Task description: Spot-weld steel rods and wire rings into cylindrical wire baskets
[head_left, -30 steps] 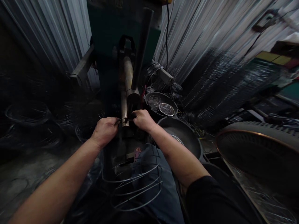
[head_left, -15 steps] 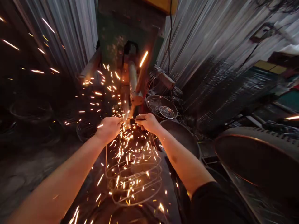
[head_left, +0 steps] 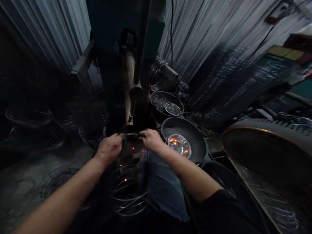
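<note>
clamped at each end, a thin metal rod [head_left: 132, 134] spans the gap between my left hand [head_left: 110, 146] and my right hand [head_left: 151, 140], as i follow the work remotely through the head camera. both grips are closed on it, thumb against fingers, though the gloom blurs the exact contact. its long axis runs crosswise, left to right; just beyond its middle, and apart from it, stands what looks like an upper electrode [head_left: 132, 107], pointing down by the end of a pale lower arm [head_left: 128, 107]. neither hand is clearly nearer to that tip. below the hands, toward the camera, is a ringed wire frame [head_left: 129, 200]; i cannot tell whether rod and frame are joined. orange sparks [head_left: 125, 179] glow around its rings. beside my right forearm, a shiny metal bowl [head_left: 179, 146] sits in a dark round pan [head_left: 197, 130]. beyond, another pan [head_left: 168, 99] holds a small shiny dish [head_left: 173, 109], near corrugated metal walls [head_left: 209, 29].
</note>
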